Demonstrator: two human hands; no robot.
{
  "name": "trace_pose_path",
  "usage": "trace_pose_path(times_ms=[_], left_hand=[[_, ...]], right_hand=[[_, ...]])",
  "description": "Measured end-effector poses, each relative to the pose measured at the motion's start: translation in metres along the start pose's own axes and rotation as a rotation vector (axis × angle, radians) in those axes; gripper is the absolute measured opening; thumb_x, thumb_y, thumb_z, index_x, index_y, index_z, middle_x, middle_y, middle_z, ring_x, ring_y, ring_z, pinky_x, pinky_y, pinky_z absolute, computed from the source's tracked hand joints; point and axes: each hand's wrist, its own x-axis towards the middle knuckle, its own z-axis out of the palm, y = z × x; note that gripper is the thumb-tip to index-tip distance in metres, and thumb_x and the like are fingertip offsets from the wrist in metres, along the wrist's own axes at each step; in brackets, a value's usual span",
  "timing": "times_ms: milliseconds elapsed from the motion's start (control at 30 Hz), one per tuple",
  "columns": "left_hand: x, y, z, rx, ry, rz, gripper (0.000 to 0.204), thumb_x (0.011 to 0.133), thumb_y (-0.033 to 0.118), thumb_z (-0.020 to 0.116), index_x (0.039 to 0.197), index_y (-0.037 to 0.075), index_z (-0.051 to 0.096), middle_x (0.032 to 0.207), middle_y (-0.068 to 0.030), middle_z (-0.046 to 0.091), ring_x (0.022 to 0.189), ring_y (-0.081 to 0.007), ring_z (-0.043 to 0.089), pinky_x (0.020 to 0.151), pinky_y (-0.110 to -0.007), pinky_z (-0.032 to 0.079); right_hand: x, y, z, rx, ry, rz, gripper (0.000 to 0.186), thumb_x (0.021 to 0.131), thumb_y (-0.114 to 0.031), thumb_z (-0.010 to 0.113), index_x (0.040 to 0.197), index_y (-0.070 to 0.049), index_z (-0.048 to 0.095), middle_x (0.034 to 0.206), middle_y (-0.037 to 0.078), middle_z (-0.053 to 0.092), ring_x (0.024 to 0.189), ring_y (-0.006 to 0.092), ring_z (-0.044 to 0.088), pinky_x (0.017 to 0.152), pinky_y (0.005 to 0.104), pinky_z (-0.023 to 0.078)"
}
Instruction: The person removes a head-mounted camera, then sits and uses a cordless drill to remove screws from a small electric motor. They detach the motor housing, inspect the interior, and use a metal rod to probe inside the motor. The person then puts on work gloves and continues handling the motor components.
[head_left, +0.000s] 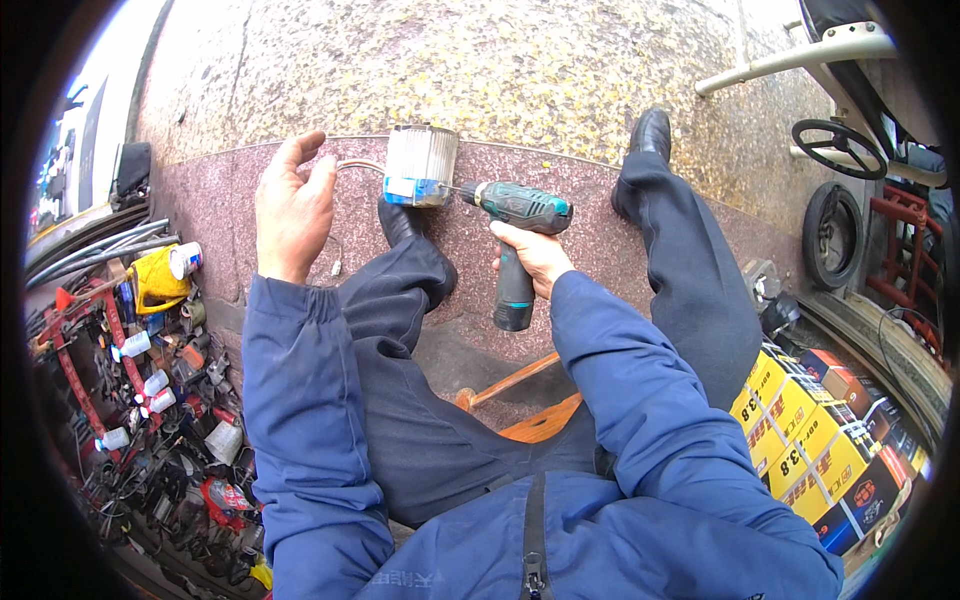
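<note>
My right hand [535, 260] grips a teal and black cordless drill [523, 208] by its handle, its bit pointing left against the lower right of a finned silver metal housing [425, 150]. Blue material shows along the housing's lower front, and a cable runs from its left side. My left hand [295, 220] is raised left of the housing, fingers bent and apart, with nothing visible in it. The housing sits near my left shoe [398, 225].
Jumbled tools and parts [175, 420] line the left side. Stacked yellow boxes [805, 440] are at lower right. A tire [832, 235], a steering wheel [838, 149] and a white tubular frame [760, 70] stand at right. A wooden stool [540, 420] shows beneath me.
</note>
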Motion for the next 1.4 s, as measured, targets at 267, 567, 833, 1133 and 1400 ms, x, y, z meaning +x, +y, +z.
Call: trace_pose_path(times_ms=[267, 567, 833, 1133, 1400], left_hand=[[-0.001, 0.003, 0.0, -0.006, 0.008, 0.025, 0.035, 0.086, 0.012, 0.057, 0.119, -0.002, 0.057, 0.111, -0.0146, 0.063, 0.084, -0.0147, 0.064, 0.074, -0.027, 0.049], [-0.006, 0.012, -0.004, -0.064, 0.019, 0.024, 0.035, 0.087, 0.011, 0.058, 0.12, -0.001, 0.056, 0.109, -0.0122, 0.064, 0.081, -0.011, 0.061, 0.072, -0.025, 0.048], [-0.006, 0.013, -0.003, -0.071, 0.019, 0.0, 0.036, 0.087, 0.012, 0.059, 0.12, -0.001, 0.056, 0.106, -0.0121, 0.064, 0.083, -0.0117, 0.061, 0.073, -0.026, 0.048], [0.001, 0.0, 0.002, -0.035, 0.001, -0.006, 0.036, 0.087, 0.015, 0.058, 0.118, -0.002, 0.057, 0.108, -0.0146, 0.064, 0.085, -0.0151, 0.062, 0.076, -0.028, 0.049], [0.007, -0.004, 0.009, 0.109, -0.024, -0.031, 0.037, 0.085, 0.017, 0.059, 0.117, -0.001, 0.058, 0.107, -0.0162, 0.065, 0.086, -0.0206, 0.064, 0.078, -0.031, 0.051]], right_hand=[[0.012, 0.003, -0.02, -0.358, -0.016, -0.063, 0.03, 0.075, -0.023, 0.077, 0.096, -0.005, 0.065, 0.079, 0.004, 0.064, 0.063, 0.0153, 0.059, 0.06, 0.0324, 0.051], [0.026, -0.009, -0.032, -0.473, -0.039, -0.192, 0.022, 0.076, -0.019, 0.076, 0.092, -0.007, 0.066, 0.075, 0.0, 0.063, 0.063, 0.0115, 0.057, 0.059, 0.0293, 0.049], [0.024, -0.01, -0.032, -0.343, -0.068, -0.07, 0.019, 0.079, -0.017, 0.073, 0.091, -0.006, 0.063, 0.072, 0.001, 0.061, 0.059, 0.0116, 0.057, 0.057, 0.0289, 0.05], [0.023, -0.008, -0.033, -0.359, -0.072, -0.088, 0.025, 0.076, -0.022, 0.076, 0.091, -0.006, 0.064, 0.074, 0.001, 0.061, 0.06, 0.013, 0.057, 0.057, 0.0316, 0.05], [0.0, -0.022, -0.03, -0.238, -0.046, -0.055, 0.024, 0.078, -0.018, 0.075, 0.094, -0.005, 0.062, 0.072, 0.002, 0.061, 0.058, 0.0135, 0.059, 0.055, 0.03, 0.051]])
